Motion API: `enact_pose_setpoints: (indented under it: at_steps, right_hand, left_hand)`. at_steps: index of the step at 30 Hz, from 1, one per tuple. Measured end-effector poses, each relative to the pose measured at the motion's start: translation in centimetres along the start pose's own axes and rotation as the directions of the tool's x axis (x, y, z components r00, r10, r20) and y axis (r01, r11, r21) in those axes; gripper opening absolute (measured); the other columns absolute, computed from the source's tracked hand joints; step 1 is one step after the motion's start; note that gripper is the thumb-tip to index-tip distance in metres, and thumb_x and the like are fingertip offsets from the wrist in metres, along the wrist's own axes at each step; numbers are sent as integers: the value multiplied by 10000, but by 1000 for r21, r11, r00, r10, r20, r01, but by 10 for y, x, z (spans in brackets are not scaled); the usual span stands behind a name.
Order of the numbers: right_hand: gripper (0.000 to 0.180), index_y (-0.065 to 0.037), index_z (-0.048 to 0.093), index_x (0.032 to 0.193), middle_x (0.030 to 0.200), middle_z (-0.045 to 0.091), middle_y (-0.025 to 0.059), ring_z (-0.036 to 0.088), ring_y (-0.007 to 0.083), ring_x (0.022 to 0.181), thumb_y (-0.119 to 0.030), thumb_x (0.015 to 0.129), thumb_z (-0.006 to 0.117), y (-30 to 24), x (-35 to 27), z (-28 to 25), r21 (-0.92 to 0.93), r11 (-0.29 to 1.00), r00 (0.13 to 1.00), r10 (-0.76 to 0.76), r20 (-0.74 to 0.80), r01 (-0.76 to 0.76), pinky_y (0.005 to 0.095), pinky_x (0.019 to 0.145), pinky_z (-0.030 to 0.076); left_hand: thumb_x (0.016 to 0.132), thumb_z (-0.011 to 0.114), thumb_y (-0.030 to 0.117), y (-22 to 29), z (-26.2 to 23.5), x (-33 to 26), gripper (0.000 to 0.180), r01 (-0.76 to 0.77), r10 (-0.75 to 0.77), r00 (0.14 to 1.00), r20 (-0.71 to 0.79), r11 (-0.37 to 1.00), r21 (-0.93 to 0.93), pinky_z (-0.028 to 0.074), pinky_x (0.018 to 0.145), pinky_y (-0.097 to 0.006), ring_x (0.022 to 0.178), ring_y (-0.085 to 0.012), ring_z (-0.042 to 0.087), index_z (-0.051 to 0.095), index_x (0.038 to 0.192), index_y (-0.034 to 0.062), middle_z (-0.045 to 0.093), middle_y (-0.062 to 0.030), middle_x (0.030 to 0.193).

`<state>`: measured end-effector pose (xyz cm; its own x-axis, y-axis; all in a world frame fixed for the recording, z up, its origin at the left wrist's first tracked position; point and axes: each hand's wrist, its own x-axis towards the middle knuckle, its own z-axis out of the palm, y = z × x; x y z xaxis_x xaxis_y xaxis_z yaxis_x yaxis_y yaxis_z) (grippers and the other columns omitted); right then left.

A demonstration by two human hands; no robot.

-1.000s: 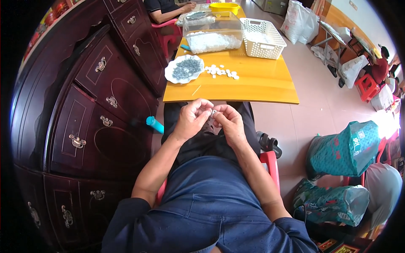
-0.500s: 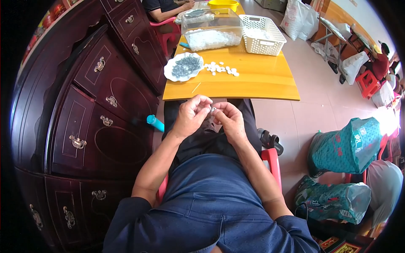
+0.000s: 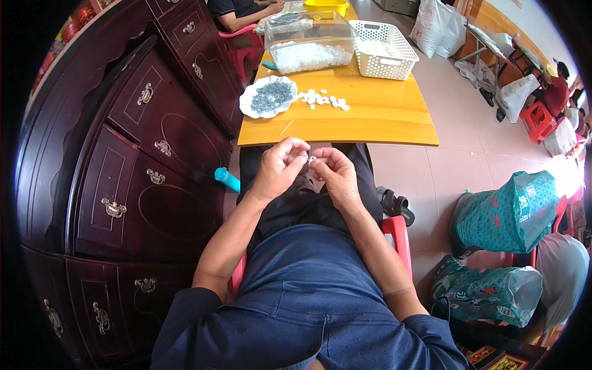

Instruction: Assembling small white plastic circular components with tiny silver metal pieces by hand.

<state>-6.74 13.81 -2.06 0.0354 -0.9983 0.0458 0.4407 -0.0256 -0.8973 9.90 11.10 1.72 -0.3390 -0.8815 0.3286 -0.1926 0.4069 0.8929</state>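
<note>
My left hand (image 3: 281, 168) and my right hand (image 3: 336, 174) meet over my lap, just short of the table's near edge. A small white ring-shaped piece (image 3: 312, 160) is pinched by the right thumb and forefinger. The left thumb and forefinger press together against its side; whatever they grip is too small to make out. Beyond the hands, a scalloped white plate (image 3: 251, 110) holds many small dark grey pieces (image 3: 272, 97). Several white round pieces (image 3: 323, 99) lie loose beside it, and a thin pale stick (image 3: 287, 127) rests near the edge.
On the wooden table (image 3: 382, 117) stand a clear plastic box (image 3: 311, 38) and a cream basket (image 3: 385, 68), both with white pieces inside. A dark cabinet (image 3: 179, 203) flanks my left, near a turquoise bottle (image 3: 227, 179). Teal bags (image 3: 505, 213) stand at right. Another person (image 3: 237, 15) sits far left.
Almost nothing differs. Both hands keep the same pinch around the small white piece, and the view has shifted only slightly.
</note>
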Motion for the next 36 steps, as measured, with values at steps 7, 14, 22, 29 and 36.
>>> enact_pose_setpoints:
  at_steps: [7, 14, 22, 29, 36]
  right_hand:
    - [182, -20, 619, 1111, 882, 662, 6, 597, 54, 749, -27, 932, 653, -1, 0, -1, -1, 1000, 1000, -31, -1, 31, 198, 673, 501]
    - [185, -18, 610, 1109, 866, 659, 4, 592, 51, 739, -20, 930, 654, 2, 1, -1, 2, 999, 999, -32, 5, 32, 192, 663, 494]
    - [181, -19, 600, 1093, 847, 649, 1, 583, 49, 720, -4, 923, 659, 0, 0, 0, -11, 999, 999, -39, -12, 39, 185, 644, 482]
    - [160, -30, 579, 1021, 816, 625, -12, 567, 42, 706, 9, 902, 678, 1, -1, 1, -49, 994, 994, -98, -52, 95, 185, 625, 470]
    - [155, -34, 578, 1001, 785, 611, -21, 544, 30, 685, 13, 892, 677, 5, 3, -4, -109, 989, 992, -108, -63, 100, 184, 609, 453]
  left_hand:
    - [918, 613, -51, 1, 1, 0, 182, -6, 6, 1000, 7, 1000, 10, 506, 744, -192, 823, -32, 605, 616, 1093, -1, 640, -1, 932]
    - [915, 618, -51, -3, 0, 0, 182, 3, -3, 1000, 3, 1000, -10, 505, 746, -192, 826, -32, 605, 618, 1090, -1, 640, 0, 937]
    - [902, 625, -60, 1, 1, 1, 190, -6, 6, 1000, 0, 1000, 7, 504, 730, -189, 813, -33, 607, 620, 1083, -2, 646, -1, 926]
    - [868, 633, -39, 2, 8, 1, 168, -89, 97, 992, -75, 991, 103, 534, 659, -232, 708, -63, 659, 632, 1032, -2, 690, -45, 821]
    - [858, 639, -43, 3, 14, 3, 192, -69, 76, 993, -88, 995, 77, 550, 676, -241, 729, -78, 680, 647, 1045, -3, 703, -63, 828]
